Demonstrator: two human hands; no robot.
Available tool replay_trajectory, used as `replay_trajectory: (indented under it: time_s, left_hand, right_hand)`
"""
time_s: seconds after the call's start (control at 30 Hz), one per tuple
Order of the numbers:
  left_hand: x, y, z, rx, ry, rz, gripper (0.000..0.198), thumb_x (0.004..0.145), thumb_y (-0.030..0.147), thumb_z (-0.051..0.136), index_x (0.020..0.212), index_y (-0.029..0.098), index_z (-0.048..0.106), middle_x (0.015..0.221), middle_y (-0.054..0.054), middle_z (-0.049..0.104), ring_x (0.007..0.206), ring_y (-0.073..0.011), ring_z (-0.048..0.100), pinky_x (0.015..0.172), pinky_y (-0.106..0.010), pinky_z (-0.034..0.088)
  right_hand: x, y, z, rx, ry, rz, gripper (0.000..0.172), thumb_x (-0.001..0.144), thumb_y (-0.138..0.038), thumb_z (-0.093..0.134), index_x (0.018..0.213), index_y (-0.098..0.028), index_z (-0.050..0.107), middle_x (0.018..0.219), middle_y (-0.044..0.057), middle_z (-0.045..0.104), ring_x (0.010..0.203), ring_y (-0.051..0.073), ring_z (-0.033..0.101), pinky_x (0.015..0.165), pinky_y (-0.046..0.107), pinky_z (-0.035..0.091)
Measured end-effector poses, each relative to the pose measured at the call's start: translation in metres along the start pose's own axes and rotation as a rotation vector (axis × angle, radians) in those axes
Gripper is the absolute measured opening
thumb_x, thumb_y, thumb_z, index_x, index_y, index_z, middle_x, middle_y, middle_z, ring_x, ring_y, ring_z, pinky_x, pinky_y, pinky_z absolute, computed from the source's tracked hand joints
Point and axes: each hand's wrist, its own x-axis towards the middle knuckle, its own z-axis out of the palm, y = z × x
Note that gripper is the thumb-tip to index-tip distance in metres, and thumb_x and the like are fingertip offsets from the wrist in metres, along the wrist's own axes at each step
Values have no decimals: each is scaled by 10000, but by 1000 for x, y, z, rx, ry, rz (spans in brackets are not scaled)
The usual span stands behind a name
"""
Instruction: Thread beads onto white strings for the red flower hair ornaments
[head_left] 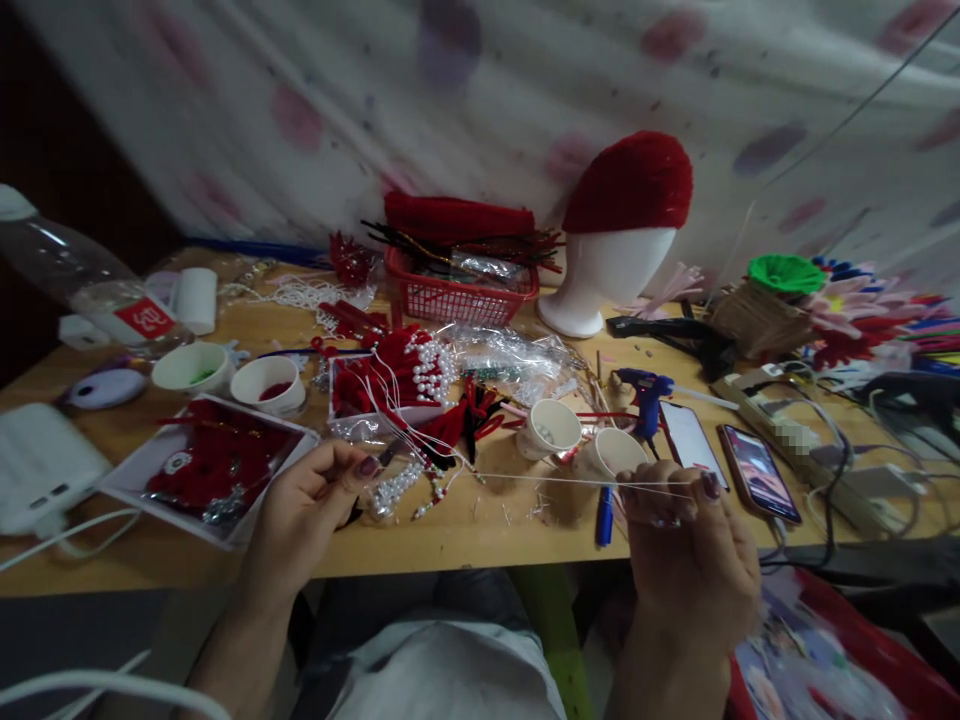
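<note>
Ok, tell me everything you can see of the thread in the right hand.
The thread is thin and white, like fine string. The right hand pinches it, and it looks doubled there. It runs nearly straight and level, apparently taut, above the table toward the left hand; whether that hand holds it too is unclear.

Thread (555,480): hidden where the fingers (709,488) of the right hand (691,560) pinch it
Nearer paper cup (616,450): partly hidden behind that hand
Phone screen (760,472): details too small to tell
White power block (46,465): cut off at left
Printed bag (821,650): blurred, cut off below
</note>
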Motion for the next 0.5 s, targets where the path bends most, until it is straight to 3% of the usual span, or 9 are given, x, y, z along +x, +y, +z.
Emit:
replay_trajectory:
  time_s: [0.3, 0.43, 0.5]
  left_hand:
    - [1, -6, -3, -92, 47, 41, 351, 838, 505, 676, 717, 204, 543, 474, 89, 344, 423, -82, 282, 405, -194, 236]
    - [0, 0, -6, -161, 48, 72, 377, 867, 502, 664, 673, 211, 522, 501, 80, 333, 435, -89, 253, 411, -214, 204]
    - [-2, 7, -3, -118, 59, 169, 489, 892, 541, 616, 564, 207, 472, 537, 39, 401, 482, -115, 345, 451, -237, 293]
  right_hand:
    - [6, -3, 2, 2, -11, -31, 382, 747, -361, 846, 570, -190, 554, 588, -45, 427, 592, 119, 411, 673, 280, 495]
    - [8, -5, 1, -111, -64, -44, 357, 783, -380, 817, 580, -194, 589, 601, -26, 447, 604, 135, 431, 604, 279, 440]
    - [8, -6, 1, -224, -121, -44, 363, 813, -412, 789, 591, -197, 600, 610, -14, 460, 600, 143, 433, 553, 279, 376]
